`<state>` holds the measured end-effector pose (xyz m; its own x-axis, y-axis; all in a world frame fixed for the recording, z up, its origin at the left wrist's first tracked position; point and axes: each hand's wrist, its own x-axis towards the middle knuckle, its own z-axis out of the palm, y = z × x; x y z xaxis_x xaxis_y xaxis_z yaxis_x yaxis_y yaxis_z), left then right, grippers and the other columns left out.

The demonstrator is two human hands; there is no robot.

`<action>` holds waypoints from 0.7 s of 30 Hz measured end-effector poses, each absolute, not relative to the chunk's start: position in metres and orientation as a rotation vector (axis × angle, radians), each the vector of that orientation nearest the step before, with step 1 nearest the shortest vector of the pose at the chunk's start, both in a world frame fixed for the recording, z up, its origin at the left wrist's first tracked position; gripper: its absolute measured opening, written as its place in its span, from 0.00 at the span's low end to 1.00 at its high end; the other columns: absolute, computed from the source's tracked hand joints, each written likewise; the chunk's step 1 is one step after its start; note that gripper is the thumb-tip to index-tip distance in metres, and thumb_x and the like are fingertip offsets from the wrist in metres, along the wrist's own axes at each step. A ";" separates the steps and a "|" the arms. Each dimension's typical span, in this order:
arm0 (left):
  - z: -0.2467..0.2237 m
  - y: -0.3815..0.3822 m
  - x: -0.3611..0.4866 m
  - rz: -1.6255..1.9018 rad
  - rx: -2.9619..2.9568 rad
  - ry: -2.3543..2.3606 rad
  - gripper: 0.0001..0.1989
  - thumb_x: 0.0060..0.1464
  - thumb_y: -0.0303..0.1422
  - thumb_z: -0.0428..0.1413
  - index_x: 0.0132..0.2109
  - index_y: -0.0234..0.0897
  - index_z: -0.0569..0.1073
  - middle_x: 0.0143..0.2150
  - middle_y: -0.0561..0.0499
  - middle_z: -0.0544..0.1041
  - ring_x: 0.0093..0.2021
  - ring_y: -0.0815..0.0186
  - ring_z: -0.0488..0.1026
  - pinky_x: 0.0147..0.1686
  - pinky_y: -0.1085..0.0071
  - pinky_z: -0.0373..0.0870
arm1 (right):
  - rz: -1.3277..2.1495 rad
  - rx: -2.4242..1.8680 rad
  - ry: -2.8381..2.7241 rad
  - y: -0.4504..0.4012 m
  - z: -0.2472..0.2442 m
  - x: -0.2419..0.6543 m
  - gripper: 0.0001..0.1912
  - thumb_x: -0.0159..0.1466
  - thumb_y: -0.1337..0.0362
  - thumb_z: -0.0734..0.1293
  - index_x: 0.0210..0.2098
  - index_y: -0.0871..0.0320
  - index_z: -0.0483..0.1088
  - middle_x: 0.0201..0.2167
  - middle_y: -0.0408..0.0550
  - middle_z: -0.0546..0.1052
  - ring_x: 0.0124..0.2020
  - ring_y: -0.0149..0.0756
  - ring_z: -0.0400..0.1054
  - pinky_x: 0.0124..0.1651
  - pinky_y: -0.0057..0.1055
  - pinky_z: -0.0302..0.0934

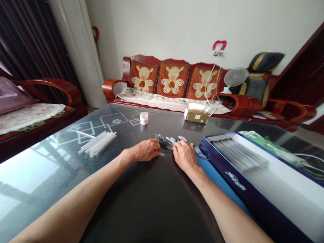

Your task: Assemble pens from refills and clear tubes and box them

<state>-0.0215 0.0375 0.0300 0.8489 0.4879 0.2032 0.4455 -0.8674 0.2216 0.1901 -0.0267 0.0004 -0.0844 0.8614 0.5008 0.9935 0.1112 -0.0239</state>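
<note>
At the far left I have a wooden armchair (58, 86) with a purple cushion (15, 94). Next, on the dark table (152, 202), a bundle of white tubes (98, 144) lies flat, roughly side by side, with one stray tube (85, 134) just behind it. Farther back stands a small white jar (144, 118), and beyond the table runs a wooden sofa (109, 89).

My left hand (146, 150) rests low near the middle, its fingers curled close together beside a small pale strip (161, 154) — I can't tell whether they grip anything. Just right of it, between my two hands, sits a loose heap of slender dark and pale sticks (164, 141). My right hand (184, 155) bends over the heap's right part; its fingertips are hidden from me, so I can't tell what they hold.

Behind it stands a tissue box (196, 115). To the right lies a blue sheet (222, 184), then an open navy box (235, 180) holding a row of dark-ended pens (240, 157) — and past that, a green package (273, 148).
</note>
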 end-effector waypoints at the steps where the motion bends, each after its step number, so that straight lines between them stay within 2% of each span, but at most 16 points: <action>1: 0.029 0.039 -0.022 0.437 2.829 0.772 0.09 0.57 0.28 0.52 0.41 0.34 0.75 0.40 0.47 0.75 0.39 0.64 0.73 0.42 0.71 0.69 | -0.467 -1.794 -1.971 -0.026 0.000 0.191 0.09 0.66 0.65 0.60 0.34 0.58 0.72 0.34 0.50 0.74 0.37 0.38 0.67 0.41 0.34 0.53; 4: 0.024 0.050 -0.032 0.600 2.711 0.927 0.12 0.59 0.30 0.48 0.45 0.35 0.74 0.39 0.48 0.78 0.38 0.65 0.75 0.42 0.72 0.69 | -0.487 -1.742 -1.880 -0.022 -0.004 0.192 0.08 0.67 0.66 0.59 0.36 0.59 0.70 0.34 0.50 0.74 0.36 0.38 0.67 0.41 0.33 0.53; 11: 0.012 0.069 -0.051 0.661 2.633 1.151 0.19 0.62 0.40 0.47 0.54 0.41 0.74 0.48 0.49 0.80 0.47 0.62 0.77 0.46 0.72 0.70 | -0.491 -1.608 -1.918 -0.019 -0.012 0.191 0.07 0.67 0.67 0.59 0.35 0.58 0.68 0.32 0.48 0.74 0.37 0.39 0.67 0.41 0.34 0.52; 16: 0.016 0.064 -0.048 0.629 2.620 1.182 0.20 0.62 0.38 0.47 0.58 0.44 0.72 0.46 0.51 0.81 0.43 0.64 0.78 0.43 0.73 0.70 | -0.452 -1.639 -1.948 -0.022 -0.009 0.190 0.07 0.67 0.68 0.59 0.35 0.58 0.68 0.33 0.48 0.74 0.38 0.38 0.67 0.42 0.34 0.51; 21: 0.017 0.063 -0.047 0.651 2.627 1.111 0.19 0.62 0.36 0.47 0.57 0.42 0.72 0.46 0.50 0.80 0.44 0.65 0.77 0.44 0.74 0.70 | -0.429 -1.667 -1.960 -0.022 -0.008 0.190 0.07 0.67 0.68 0.60 0.36 0.58 0.68 0.33 0.48 0.74 0.38 0.38 0.67 0.42 0.34 0.51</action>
